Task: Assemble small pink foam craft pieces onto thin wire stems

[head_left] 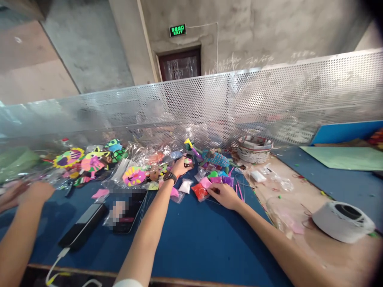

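Observation:
My left hand [180, 167], with a dark watch on its wrist, is closed around a small round pink-and-green piece [187, 161]. Lower and to the right, my right hand [224, 195] has its fingers curled together at the edge of a red packet [199, 192] and a pink packet [205, 182]. What exactly it pinches is hidden. Close by lie a white packet [186, 185], purple packets [228, 181] and a bright pink one [175, 193]. Behind them rests a blue dotted animal figure [218, 158].
Colourful craft figures [95, 160] and clear plastic wrap crowd the left back. A phone [136, 211] and a cabled power bank [83, 225] lie nearer. Another person's arm [28, 211] reaches in. At right stand a woven basket [255, 150] and a tape roll [341, 223]. A perforated metal screen [203, 99] borders the back.

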`<state>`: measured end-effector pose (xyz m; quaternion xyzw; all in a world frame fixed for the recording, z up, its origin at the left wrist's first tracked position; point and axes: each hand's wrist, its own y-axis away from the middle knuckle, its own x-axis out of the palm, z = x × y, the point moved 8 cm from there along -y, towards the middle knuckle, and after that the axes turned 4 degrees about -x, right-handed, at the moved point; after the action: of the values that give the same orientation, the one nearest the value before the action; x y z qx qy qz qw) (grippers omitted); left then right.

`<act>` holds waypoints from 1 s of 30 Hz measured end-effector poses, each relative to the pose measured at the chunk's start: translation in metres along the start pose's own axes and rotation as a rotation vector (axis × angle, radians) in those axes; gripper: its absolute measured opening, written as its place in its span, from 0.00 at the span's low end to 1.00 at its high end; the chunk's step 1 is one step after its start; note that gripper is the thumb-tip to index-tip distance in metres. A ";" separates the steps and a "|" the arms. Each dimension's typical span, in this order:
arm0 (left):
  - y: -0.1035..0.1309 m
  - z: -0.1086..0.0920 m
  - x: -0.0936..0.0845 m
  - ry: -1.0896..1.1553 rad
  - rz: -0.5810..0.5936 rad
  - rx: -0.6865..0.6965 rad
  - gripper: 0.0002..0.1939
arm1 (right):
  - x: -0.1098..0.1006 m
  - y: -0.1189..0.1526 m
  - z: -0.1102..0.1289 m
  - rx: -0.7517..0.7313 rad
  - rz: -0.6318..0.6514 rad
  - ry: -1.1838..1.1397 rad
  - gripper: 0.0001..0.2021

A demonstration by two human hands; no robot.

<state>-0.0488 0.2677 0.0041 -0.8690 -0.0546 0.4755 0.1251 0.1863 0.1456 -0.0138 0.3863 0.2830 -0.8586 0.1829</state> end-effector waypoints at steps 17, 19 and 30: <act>0.011 -0.031 -0.093 -0.175 0.089 0.046 0.28 | -0.001 0.005 0.005 -0.052 -0.009 0.015 0.13; 0.014 -0.033 -0.120 -0.194 0.061 0.028 0.28 | -0.002 0.006 0.005 -0.059 -0.014 0.012 0.13; 0.071 -0.029 -0.138 -0.032 0.161 -0.043 0.26 | -0.005 0.011 0.011 -0.059 0.006 0.038 0.13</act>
<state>-0.1008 0.1648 0.1123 -0.8654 0.0032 0.4966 0.0666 0.1895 0.1303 -0.0076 0.3977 0.3104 -0.8420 0.1913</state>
